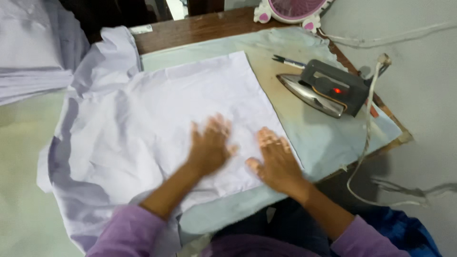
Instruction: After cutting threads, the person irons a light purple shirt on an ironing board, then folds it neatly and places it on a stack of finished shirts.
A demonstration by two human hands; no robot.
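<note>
A white cloth garment (157, 109) lies spread over a pale padded ironing surface (328, 138) on a wooden table. My left hand (209, 145) rests flat on the cloth with fingers spread, slightly blurred. Beside it my right hand (275, 159) also presses flat on the cloth near its right edge. Neither hand holds anything. Purple sleeves cover both forearms at the bottom of the view.
A grey electric iron (321, 88) with a lit red lamp lies on its side at the right, its white cord (366, 138) hanging off the table edge. A pen (288, 61) lies behind it. A pink fan (293, 9) stands at the far edge. More white fabric (28, 52) piles at left.
</note>
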